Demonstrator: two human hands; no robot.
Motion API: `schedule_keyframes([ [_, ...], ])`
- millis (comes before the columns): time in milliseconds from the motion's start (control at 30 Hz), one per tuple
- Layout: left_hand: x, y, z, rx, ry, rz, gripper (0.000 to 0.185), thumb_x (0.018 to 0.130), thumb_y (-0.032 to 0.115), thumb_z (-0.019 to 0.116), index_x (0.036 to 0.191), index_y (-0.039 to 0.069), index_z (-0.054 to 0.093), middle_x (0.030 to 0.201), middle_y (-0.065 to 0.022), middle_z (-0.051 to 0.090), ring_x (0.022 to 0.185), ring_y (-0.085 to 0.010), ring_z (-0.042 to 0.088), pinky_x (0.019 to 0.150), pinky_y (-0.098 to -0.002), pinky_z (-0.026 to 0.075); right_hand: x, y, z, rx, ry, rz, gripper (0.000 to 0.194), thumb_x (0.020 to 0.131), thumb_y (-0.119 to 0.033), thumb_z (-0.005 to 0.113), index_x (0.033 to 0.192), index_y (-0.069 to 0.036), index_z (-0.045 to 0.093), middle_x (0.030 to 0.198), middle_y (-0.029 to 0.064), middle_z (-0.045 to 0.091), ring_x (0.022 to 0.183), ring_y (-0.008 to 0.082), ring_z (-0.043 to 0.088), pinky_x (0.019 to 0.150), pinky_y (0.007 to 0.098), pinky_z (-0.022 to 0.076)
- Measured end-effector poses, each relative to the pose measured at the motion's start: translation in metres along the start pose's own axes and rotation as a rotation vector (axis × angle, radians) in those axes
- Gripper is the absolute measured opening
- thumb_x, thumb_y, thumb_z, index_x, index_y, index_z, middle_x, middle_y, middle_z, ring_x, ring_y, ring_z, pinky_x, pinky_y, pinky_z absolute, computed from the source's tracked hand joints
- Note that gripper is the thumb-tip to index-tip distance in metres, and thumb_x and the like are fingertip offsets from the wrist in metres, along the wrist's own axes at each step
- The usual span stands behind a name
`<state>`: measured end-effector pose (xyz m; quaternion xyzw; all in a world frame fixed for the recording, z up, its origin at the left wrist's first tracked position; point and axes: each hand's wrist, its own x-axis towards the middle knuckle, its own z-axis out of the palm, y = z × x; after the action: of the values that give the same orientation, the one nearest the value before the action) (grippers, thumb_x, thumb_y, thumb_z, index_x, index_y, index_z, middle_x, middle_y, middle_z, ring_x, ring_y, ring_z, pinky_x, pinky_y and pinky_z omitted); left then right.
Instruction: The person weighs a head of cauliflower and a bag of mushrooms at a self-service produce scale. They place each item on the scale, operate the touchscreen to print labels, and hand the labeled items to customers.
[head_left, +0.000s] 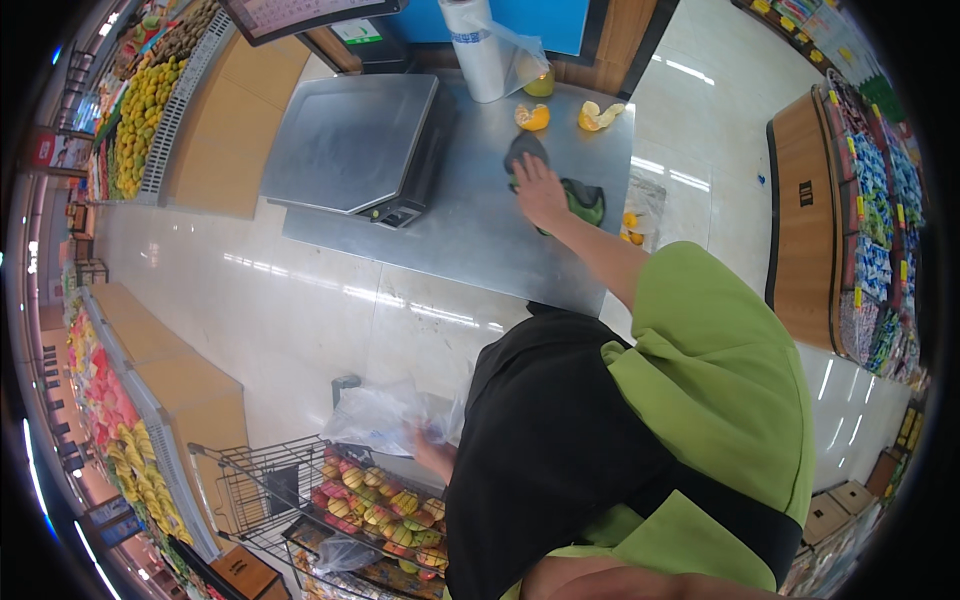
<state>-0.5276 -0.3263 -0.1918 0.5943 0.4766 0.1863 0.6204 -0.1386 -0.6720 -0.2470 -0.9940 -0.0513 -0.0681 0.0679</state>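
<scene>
My right hand (537, 191) lies flat, fingers extended, on a dark grey and green cloth (583, 201) on the metal counter (480, 240). Peeled orange citrus rind (532, 117) and a second piece of citrus peel (598, 116) lie just beyond it, near a greenish-yellow round fruit (538, 81) and an upright roll of plastic bags (474, 52). Low at my side, my left hand (433, 452) is by a clear plastic bag (382, 416) above a cart; its fingers are partly hidden, and whether they grip the bag is unclear.
A flat-topped metal weighing scale (349, 142) stands on the counter's left. A wire shopping cart (255, 487) with red and yellow mangoes (375, 506) is beside me. Fruit displays (142, 127) line the left; a wooden shelf unit (802, 217) with packets stands right. Oranges in a bag (634, 225) are beside the counter.
</scene>
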Motion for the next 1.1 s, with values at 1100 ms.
schedule_keyframes([
  [1100,0.022,0.073,0.066,-0.265,-0.104,0.014,0.047,0.088,0.011,0.063,0.134,0.005,0.054,0.112,-0.0068,0.062,0.088,-0.0188,0.058,0.078,-0.0321,0.048,-0.063,0.183,-0.152,0.799,0.206,0.374,0.04,0.088,-0.028,0.061,0.115,0.0,0.057,0.092,0.0168,0.063,0.083,0.0292,0.059,0.077,0.0362,0.0472],
])
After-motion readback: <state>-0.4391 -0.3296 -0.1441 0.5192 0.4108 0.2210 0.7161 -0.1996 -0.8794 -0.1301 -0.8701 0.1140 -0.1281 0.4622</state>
